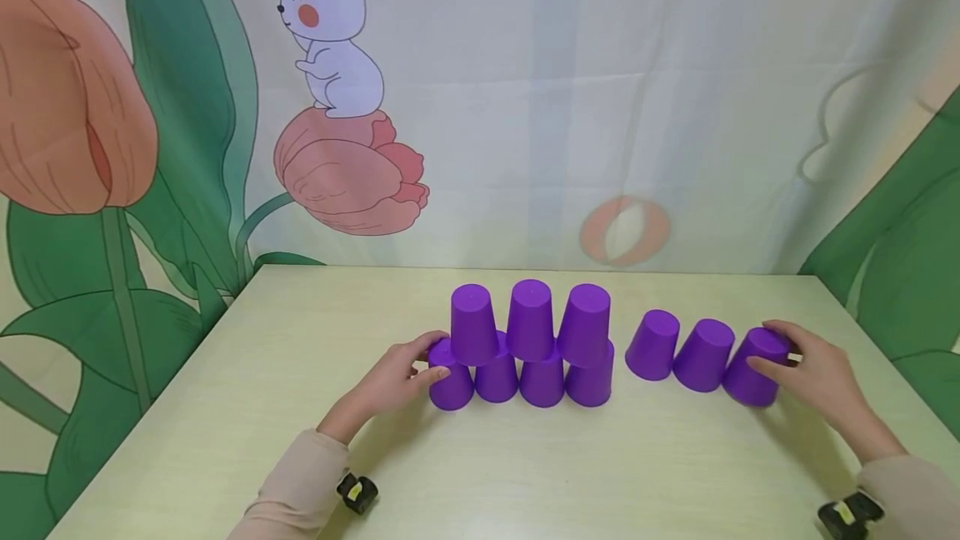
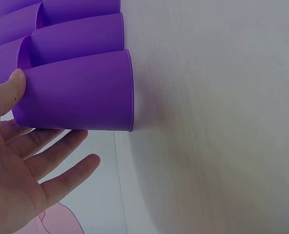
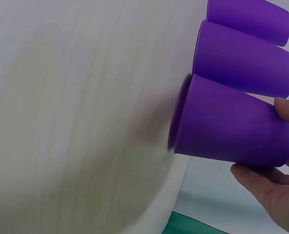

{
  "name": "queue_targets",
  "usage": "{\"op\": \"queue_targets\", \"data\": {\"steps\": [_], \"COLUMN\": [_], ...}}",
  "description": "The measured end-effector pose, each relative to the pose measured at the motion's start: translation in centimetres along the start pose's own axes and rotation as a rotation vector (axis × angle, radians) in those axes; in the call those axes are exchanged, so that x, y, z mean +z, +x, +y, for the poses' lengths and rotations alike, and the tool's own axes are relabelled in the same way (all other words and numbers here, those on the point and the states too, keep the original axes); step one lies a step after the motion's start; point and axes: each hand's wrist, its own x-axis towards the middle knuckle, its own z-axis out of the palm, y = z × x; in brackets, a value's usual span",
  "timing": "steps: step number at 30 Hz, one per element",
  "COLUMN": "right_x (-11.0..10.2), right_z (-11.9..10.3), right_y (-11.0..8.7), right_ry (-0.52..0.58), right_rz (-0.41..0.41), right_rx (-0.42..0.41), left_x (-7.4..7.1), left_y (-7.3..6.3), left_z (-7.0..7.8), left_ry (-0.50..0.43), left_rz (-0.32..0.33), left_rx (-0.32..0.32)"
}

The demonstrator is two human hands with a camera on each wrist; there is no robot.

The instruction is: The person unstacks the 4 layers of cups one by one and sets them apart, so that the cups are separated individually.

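Observation:
Several purple cups stand upside down in a bottom row, with three more purple cups (image 1: 530,319) resting across them as a second level. My left hand (image 1: 397,375) holds the leftmost bottom cup (image 2: 78,92) near its top, its thumb on the near side and its fingers on the far side. To the right, apart from the stack, three inverted cups form a slanting row. My right hand (image 1: 821,369) grips the rightmost cup (image 3: 234,122) between thumb and fingers; a dark gap shows under its rim in the right wrist view. The middle cup (image 1: 704,355) stands next to it.
A pale wooden table (image 1: 570,473) bears all the cups. Behind it hangs a cloth (image 1: 487,148) printed with a rabbit and tulips. A space separates the stack from the leftmost cup (image 1: 652,345) of the right-hand row.

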Motion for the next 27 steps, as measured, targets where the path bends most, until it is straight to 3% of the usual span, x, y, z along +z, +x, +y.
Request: {"op": "queue_targets", "data": {"steps": [12, 27], "right_x": [-1.0, -1.4], "right_z": [-1.6, -7.2], "right_y": [-0.1, -0.5], "right_ry": [0.000, 0.087], "right_rz": [0.029, 0.123], "right_rx": [-0.030, -0.089], "left_x": [0.1, 0.1], "left_y": [0.0, 0.0], "left_z": [-0.2, -0.2], "left_ry": [-0.017, -0.014], "left_rz": [-0.004, 0.006], "left_rx": [0.000, -0.008]}}
